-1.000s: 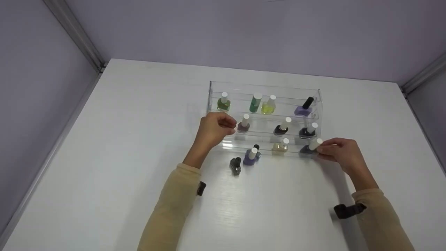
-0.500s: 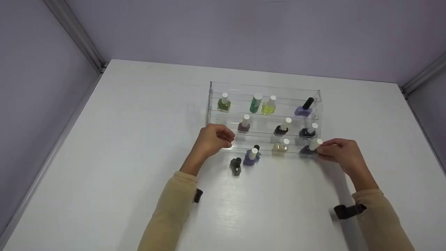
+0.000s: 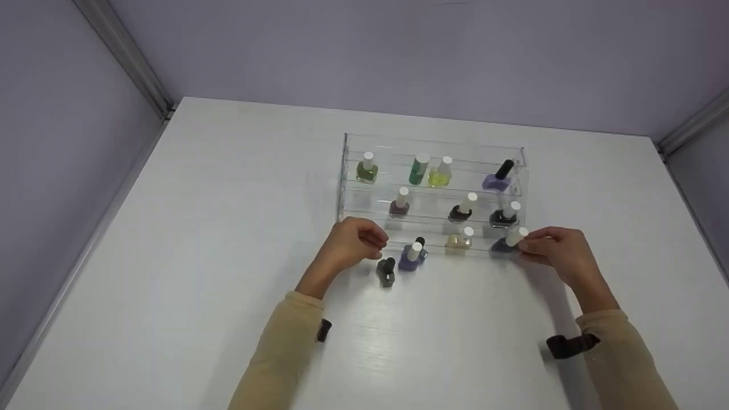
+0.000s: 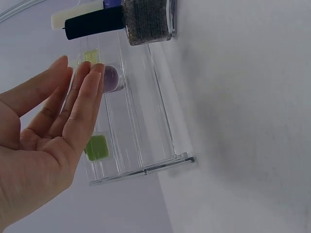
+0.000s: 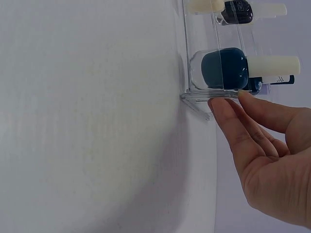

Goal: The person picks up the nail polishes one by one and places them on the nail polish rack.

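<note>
My left hand (image 3: 354,242) is half curled with its thumb and fingertips apart and nothing between them. Just in front of its fingertips stands a glittery dark nail polish bottle (image 3: 386,273) with a black cap; the left wrist view shows this bottle (image 4: 148,22) close up, beyond the fingers. Two purple-blue nail polish bottles (image 3: 410,261) stand close together to its right. A clear stepped display rack (image 3: 427,222) holds several more bottles in three tiers. At its right end my right hand (image 3: 555,247) pinches the side panel, beside a dark teal bottle (image 5: 226,68) with a white cap.
On the rack's top tier stand green (image 3: 367,172), yellow (image 3: 439,177) and purple (image 3: 496,182) bottles. Dark bottles (image 3: 460,214) occupy the middle tier, and a cream one (image 3: 458,241) the lowest. A white table (image 3: 228,228) carries everything, with pale walls (image 3: 370,57) behind.
My left hand has come down from the rack's middle tier toward the glittery bottle in front of it. The right hand stays at the rack's right end, and the bottles have not moved.
</note>
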Demonstrator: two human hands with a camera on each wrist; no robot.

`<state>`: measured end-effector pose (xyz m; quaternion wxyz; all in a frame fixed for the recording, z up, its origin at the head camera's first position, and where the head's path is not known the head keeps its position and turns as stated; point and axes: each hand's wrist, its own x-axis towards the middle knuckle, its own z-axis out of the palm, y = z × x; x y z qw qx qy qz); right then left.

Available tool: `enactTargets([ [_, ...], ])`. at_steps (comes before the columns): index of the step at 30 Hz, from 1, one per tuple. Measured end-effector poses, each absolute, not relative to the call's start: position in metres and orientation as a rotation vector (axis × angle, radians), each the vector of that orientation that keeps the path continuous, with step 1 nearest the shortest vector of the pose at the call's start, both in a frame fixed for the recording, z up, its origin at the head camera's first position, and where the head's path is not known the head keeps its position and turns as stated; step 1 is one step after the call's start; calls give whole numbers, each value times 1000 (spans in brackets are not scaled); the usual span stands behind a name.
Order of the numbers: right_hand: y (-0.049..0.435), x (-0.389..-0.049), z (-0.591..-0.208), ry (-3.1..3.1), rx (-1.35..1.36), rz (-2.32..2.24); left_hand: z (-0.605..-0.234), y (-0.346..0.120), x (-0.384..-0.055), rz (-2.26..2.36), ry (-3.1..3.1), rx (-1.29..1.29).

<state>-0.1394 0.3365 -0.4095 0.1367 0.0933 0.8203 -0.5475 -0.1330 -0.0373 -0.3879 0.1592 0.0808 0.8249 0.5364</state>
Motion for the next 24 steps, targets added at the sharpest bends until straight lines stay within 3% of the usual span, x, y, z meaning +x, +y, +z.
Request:
enactTargets([
  [24, 337, -140, -412, 2371, 250, -1614, -397, -34, -126, 1509, 2292, 234],
])
